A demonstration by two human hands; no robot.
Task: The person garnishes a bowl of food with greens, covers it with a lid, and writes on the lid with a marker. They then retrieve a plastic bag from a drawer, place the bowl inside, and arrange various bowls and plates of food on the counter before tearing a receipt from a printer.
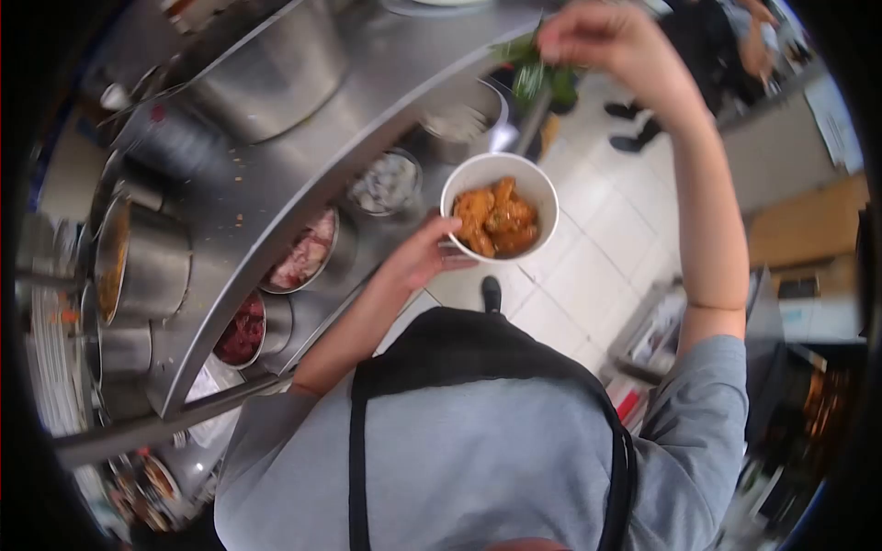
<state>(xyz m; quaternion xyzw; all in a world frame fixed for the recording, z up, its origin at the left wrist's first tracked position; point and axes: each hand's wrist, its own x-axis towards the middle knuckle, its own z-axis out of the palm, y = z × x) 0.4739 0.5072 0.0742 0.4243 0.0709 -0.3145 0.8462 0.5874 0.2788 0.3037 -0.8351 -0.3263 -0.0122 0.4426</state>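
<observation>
White round bowl (542, 196), glossy orange food (496, 220)

You can read no text, brand, number or sign here. Up and to the left of your left hand (424, 254), a dark container (175, 147) carries a small red mark (157, 113), too blurred for you to make out as a label. To the right of your right hand (606, 41) and lower in view, a pale sheet (834, 118) is likewise too unclear to read.
</observation>
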